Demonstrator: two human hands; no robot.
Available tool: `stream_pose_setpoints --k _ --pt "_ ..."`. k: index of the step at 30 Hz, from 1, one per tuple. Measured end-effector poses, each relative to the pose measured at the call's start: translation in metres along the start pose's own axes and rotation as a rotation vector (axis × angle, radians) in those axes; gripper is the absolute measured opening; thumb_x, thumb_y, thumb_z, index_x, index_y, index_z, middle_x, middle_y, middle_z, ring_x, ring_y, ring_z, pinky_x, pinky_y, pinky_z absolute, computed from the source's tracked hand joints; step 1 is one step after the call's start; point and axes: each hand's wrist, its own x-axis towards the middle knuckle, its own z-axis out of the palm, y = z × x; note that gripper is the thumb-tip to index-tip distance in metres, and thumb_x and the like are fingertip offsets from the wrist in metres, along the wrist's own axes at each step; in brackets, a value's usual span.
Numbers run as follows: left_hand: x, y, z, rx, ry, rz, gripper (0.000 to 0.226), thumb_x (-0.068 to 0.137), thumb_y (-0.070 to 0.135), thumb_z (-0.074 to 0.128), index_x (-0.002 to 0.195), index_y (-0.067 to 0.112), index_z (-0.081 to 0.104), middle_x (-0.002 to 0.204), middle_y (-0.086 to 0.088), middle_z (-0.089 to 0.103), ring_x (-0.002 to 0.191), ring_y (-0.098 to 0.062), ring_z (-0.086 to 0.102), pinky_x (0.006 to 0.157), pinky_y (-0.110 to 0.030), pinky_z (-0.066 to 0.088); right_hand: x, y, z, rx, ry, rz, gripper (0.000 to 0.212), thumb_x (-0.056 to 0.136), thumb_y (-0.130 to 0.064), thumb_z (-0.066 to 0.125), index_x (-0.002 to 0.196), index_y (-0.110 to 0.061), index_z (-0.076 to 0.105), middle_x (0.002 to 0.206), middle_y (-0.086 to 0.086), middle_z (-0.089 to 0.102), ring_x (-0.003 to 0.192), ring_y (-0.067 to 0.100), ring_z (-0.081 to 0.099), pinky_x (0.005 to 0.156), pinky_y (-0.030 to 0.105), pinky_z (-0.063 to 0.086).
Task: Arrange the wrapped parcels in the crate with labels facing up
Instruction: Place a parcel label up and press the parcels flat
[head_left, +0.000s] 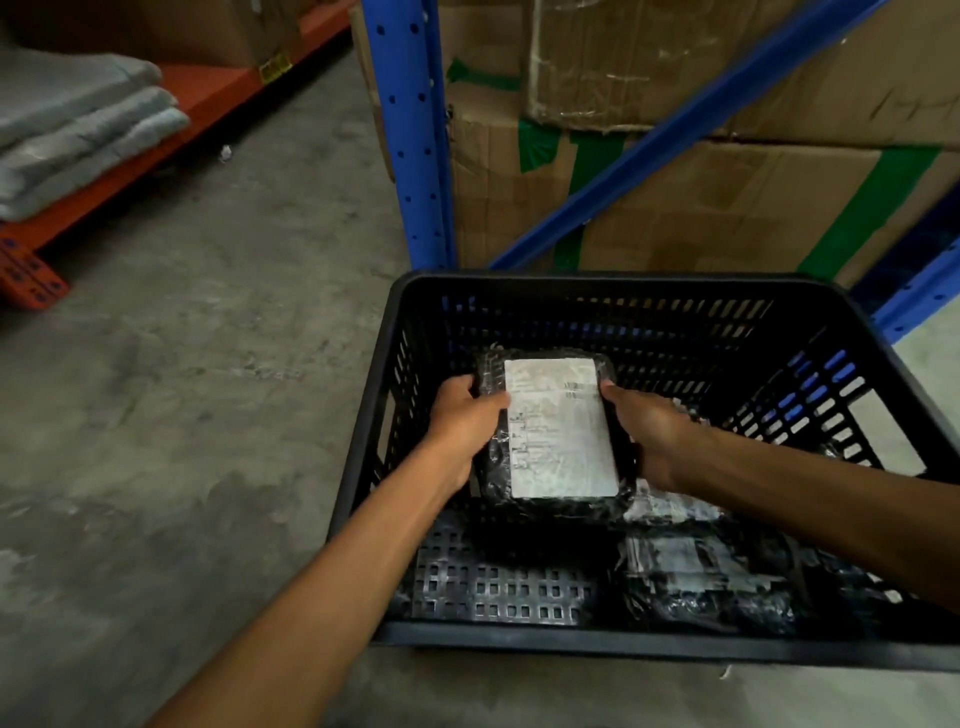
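A black slotted plastic crate (613, 283) stands on the concrete floor. Inside it I hold a black-wrapped parcel (558, 431) with its white label facing up. My left hand (462, 423) grips the parcel's left edge and my right hand (649, 431) grips its right edge. The parcel sits low in the crate's left half. Two more wrapped parcels lie in the crate's right part: one (670, 506) partly under the held parcel, another (711, 582) near the front, its label creased under the wrap.
A blue rack upright (410, 130) and a diagonal brace stand right behind the crate, with taped cardboard boxes (727, 197) on the rack. An orange shelf (156, 135) with folded grey mats (78, 119) lies at far left. Bare concrete floor (208, 389) spreads left of the crate.
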Motion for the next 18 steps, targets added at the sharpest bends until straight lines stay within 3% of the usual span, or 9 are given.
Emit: stream_pose_setpoints --k 2,4,7,9,11,13,15,16,18 --pt "0.013 -0.002 -0.006 0.018 0.093 0.016 0.016 0.093 0.008 0.06 0.101 0.016 0.071 0.112 -0.013 0.074 0.102 -0.029 0.071 0.093 -0.044 0.057 0.004 -0.005 0.014 -0.031 -0.081 -0.004 0.03 0.099 -0.036 0.052 0.108 -0.01 0.064 0.091 0.006 0.067 0.077 0.026 0.065 0.057 0.035 0.052" --pt "0.027 0.0 -0.013 0.089 0.188 0.048 0.033 0.093 0.008 0.06 0.126 0.01 0.065 0.123 -0.011 0.07 0.11 -0.03 0.068 0.096 -0.04 0.055 0.012 -0.006 0.029 -0.075 -0.159 -0.022 0.034 0.091 -0.029 0.062 0.117 -0.008 0.065 0.105 0.01 0.071 0.092 0.032 0.069 0.076 0.043 0.06" --pt "0.043 0.0 -0.014 0.452 0.255 0.142 0.039 0.093 0.011 0.059 0.132 0.01 0.061 0.128 -0.01 0.067 0.116 -0.031 0.064 0.095 -0.035 0.053 0.029 0.003 0.048 -0.164 -0.186 -0.103 0.051 0.084 -0.009 0.067 0.133 -0.006 0.056 0.123 0.015 0.068 0.11 0.036 0.066 0.096 0.052 0.054" --pt "0.048 -0.009 -0.009 0.651 0.159 0.09 0.053 0.095 0.017 0.058 0.146 0.006 0.046 0.143 -0.014 0.056 0.128 -0.031 0.056 0.105 -0.037 0.047 0.037 0.015 0.055 -0.27 -0.209 -0.145 0.08 0.086 -0.002 0.066 0.154 -0.007 0.024 0.135 0.015 0.06 0.119 0.034 0.061 0.1 0.046 0.052" --pt "0.05 -0.022 -0.004 0.763 0.091 0.024 0.075 0.098 0.024 0.054 0.158 0.002 0.012 0.157 -0.017 0.037 0.14 -0.034 0.043 0.113 -0.039 0.039 0.044 0.023 0.054 -0.336 -0.232 -0.107 0.107 0.09 -0.01 0.068 0.155 -0.011 -0.017 0.146 0.013 0.049 0.128 0.031 0.054 0.102 0.04 0.049" --pt "0.051 -0.028 -0.004 0.811 0.096 0.025 0.081 0.101 0.028 0.049 0.158 0.003 -0.003 0.161 -0.019 0.024 0.144 -0.035 0.034 0.116 -0.038 0.033 0.056 0.026 0.05 -0.349 -0.265 -0.099 0.114 0.089 -0.013 0.07 0.152 -0.01 -0.026 0.152 0.014 0.043 0.132 0.031 0.05 0.108 0.044 0.045" --pt "0.051 -0.026 -0.005 0.855 0.092 0.027 0.082 0.101 0.03 0.048 0.157 0.002 -0.005 0.162 -0.019 0.021 0.145 -0.034 0.032 0.115 -0.037 0.032 0.06 0.023 0.047 -0.343 -0.302 -0.096 0.108 0.089 -0.01 0.07 0.155 -0.009 -0.015 0.152 0.015 0.043 0.133 0.03 0.05 0.109 0.047 0.044" --pt "0.052 -0.024 -0.006 0.879 0.082 0.017 0.082 0.101 0.03 0.048 0.157 0.001 -0.003 0.162 -0.019 0.021 0.146 -0.034 0.031 0.115 -0.036 0.032 0.06 0.021 0.045 -0.345 -0.324 -0.098 0.096 0.089 -0.008 0.07 0.157 -0.01 0.002 0.151 0.015 0.046 0.131 0.029 0.052 0.109 0.045 0.044" --pt "0.054 -0.021 -0.009 0.933 0.03 -0.005 0.076 0.1 0.029 0.049 0.158 0.002 0.009 0.163 -0.018 0.018 0.147 -0.033 0.029 0.116 -0.034 0.031 0.059 0.019 0.043 -0.397 -0.387 -0.08 0.054 0.091 -0.005 0.066 0.141 -0.01 0.044 0.145 0.015 0.053 0.124 0.028 0.057 0.105 0.043 0.047"
